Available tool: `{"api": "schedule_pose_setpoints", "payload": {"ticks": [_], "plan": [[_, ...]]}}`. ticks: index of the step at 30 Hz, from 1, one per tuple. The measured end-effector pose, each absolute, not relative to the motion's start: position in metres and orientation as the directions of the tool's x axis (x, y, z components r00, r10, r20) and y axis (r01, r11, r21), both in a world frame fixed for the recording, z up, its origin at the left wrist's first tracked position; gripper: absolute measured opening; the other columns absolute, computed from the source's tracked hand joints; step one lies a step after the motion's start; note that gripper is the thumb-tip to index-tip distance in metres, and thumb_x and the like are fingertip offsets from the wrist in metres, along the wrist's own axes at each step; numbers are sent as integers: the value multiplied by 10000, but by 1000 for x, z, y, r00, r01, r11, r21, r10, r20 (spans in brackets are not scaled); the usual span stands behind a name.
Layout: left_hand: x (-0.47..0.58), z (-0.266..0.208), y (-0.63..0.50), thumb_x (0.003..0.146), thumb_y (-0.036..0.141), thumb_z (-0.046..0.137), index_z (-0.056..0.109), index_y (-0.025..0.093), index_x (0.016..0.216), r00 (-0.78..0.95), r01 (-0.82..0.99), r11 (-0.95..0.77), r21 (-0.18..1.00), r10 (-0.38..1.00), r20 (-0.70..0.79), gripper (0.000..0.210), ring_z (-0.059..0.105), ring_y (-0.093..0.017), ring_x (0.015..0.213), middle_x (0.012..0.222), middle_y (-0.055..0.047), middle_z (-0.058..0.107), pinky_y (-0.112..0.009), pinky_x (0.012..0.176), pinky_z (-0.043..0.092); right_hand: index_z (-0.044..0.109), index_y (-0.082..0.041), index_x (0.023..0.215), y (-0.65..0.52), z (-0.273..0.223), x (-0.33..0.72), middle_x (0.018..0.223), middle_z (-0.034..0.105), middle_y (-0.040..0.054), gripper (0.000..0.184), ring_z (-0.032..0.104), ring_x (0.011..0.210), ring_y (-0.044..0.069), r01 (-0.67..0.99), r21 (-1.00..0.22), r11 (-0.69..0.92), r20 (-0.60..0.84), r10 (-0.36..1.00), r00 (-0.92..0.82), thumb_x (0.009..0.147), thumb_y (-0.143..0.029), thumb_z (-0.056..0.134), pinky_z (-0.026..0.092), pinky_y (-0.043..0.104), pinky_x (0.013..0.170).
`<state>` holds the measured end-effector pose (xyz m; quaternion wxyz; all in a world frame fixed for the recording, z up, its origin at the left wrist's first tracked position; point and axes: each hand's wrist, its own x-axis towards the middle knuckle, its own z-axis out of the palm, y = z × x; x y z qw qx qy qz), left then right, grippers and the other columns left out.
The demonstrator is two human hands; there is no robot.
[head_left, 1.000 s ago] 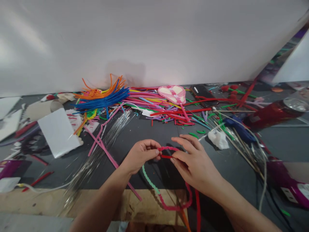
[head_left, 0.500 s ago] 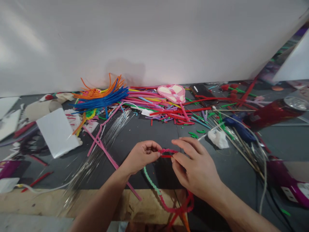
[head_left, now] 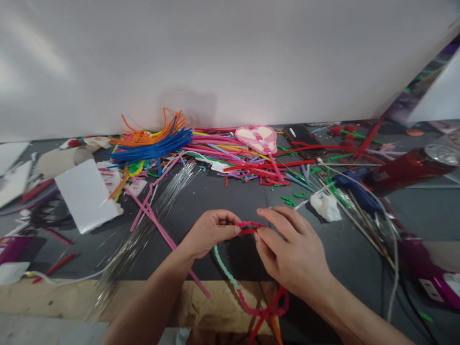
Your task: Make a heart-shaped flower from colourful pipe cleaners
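My left hand (head_left: 215, 231) pinches a red pipe cleaner (head_left: 248, 231) between thumb and forefinger, just above the table's front edge. Facing it, my right hand (head_left: 291, 242) grips the same red stems with thumb and forefinger, its other fingers partly spread. Two strands run side by side between the hands, the upper one pinkish and wavy. From under the left hand hangs a twisted strand, mint green (head_left: 227, 273) at the top and red lower down, curving to a red loop (head_left: 283, 304) below the right hand. An orange end (head_left: 276, 330) sticks out beneath.
Pipe cleaners in blue (head_left: 154, 148), orange and pink lie heaped along the wall, beside a pink heart (head_left: 256, 139). A red can (head_left: 409, 167), a blue tool (head_left: 355, 189) and a crumpled white tissue (head_left: 326, 206) are at the right. Thin wires (head_left: 143, 239) and a white card (head_left: 86, 196) lie left.
Both hands keep their pinch on the red pipe cleaner with almost no movement. The whole view has shifted very slightly.
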<state>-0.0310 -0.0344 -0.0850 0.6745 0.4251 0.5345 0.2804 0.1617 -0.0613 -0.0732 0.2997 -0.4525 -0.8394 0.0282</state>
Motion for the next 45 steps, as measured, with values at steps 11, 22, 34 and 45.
{"api": "schedule_pose_setpoints", "payload": {"ticks": [11,22,34,45], "plan": [[-35,-91,-32,689,343,701,674,142,876,305,91,478,873,822,-482,275,347,-24,425,650,7,623,-169,405,229,655,-181,770,-56,-78,164,938,677,59,148,562,867,216,765,-324,556,417,810,-412,818,-172,515,459,354,748],[-36,-92,-32,694,345,693,695,153,888,306,115,478,871,817,-489,273,336,-29,422,624,23,613,-173,410,236,651,-177,743,-57,-78,163,897,677,60,154,560,848,209,774,-311,552,414,811,-412,814,-185,515,440,337,751],[-35,-94,-33,629,306,752,687,130,817,273,62,515,855,815,-511,265,339,-19,415,600,18,611,-167,383,184,651,-180,745,-58,-79,163,893,670,56,147,555,834,199,767,-315,558,402,811,-425,807,-192,519,428,328,746],[-34,-92,-31,640,311,737,699,128,848,298,43,546,837,792,-532,280,299,-9,387,585,23,604,-179,382,172,624,-179,711,-60,-79,163,883,670,45,118,549,818,201,771,-317,552,389,817,-425,781,-189,530,402,328,728]]}}
